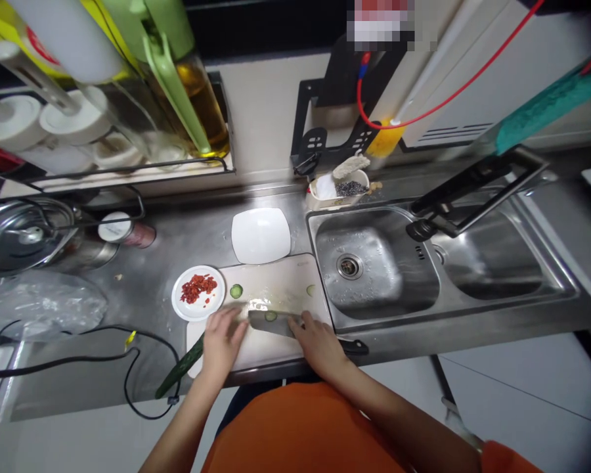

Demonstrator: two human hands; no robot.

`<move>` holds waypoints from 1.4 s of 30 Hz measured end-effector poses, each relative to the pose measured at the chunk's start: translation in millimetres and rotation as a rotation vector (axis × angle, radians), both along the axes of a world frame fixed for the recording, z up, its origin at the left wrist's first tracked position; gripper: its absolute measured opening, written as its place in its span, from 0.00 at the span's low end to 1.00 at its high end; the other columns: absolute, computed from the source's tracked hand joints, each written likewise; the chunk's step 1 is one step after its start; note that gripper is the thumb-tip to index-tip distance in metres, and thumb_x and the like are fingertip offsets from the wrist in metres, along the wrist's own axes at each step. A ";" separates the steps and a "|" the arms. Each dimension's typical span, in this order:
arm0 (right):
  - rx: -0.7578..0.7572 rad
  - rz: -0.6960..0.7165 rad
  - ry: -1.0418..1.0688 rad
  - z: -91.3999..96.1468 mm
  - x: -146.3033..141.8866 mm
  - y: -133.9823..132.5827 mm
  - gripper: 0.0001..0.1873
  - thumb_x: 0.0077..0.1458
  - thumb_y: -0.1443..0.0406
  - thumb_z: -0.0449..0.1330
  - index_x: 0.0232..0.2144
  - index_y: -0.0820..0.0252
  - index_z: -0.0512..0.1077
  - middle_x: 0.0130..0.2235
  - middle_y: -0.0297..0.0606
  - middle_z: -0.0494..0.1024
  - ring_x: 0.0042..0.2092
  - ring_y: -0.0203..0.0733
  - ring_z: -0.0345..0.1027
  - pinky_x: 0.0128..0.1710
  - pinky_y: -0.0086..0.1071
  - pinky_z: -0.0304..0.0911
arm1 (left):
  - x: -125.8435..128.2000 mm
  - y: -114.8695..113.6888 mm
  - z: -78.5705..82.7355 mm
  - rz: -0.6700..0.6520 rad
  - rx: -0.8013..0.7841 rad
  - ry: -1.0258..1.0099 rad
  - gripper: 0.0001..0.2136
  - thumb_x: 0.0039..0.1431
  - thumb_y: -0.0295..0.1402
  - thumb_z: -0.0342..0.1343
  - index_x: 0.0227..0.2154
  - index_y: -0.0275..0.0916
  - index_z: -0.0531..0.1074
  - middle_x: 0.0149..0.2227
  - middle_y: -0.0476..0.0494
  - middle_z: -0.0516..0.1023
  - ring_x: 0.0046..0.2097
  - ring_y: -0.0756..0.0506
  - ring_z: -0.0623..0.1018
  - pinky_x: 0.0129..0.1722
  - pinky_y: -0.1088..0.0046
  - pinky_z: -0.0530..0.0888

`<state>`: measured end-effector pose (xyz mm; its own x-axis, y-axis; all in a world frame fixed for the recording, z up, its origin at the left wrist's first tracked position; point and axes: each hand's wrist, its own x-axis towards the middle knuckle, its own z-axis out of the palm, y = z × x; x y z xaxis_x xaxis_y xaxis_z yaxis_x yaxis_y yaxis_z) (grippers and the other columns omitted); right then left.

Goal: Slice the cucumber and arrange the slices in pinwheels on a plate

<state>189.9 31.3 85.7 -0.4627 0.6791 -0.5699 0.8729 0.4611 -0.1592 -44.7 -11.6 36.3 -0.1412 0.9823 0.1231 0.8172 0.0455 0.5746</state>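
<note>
A pale cutting board lies on the steel counter beside the sink. My left hand is curled over a long green cucumber that juts off the board's near-left corner. My right hand grips a cleaver, its black handle end poking out to the right. The blade lies across the board with a cucumber slice stuck on it. Loose cucumber slices rest on the board, another near its right edge.
A small white plate of chopped red chilli touches the board's left edge, and an empty white square plate sits behind. A double steel sink with black faucet lies right. Black cables, a plastic bag and pot lid crowd the left.
</note>
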 end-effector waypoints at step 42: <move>-0.201 -0.222 -0.025 9.8 -2.9 -15.4 0.28 0.53 0.77 0.46 0.57 0.60 0.54 0.39 0.47 0.76 0.44 0.46 0.71 0.36 0.31 0.60 | 43.5 31.2 -52.3 0.049 -0.006 -0.132 0.11 0.55 0.32 0.54 0.41 0.37 0.73 0.39 0.40 0.72 0.42 0.43 0.73 0.45 0.64 0.72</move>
<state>187.0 15.9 95.6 -0.2998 0.6347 -0.7123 0.9536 0.2202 -0.2052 -1.2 19.7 -16.0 -0.2035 0.9745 0.0940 0.7311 0.0874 0.6767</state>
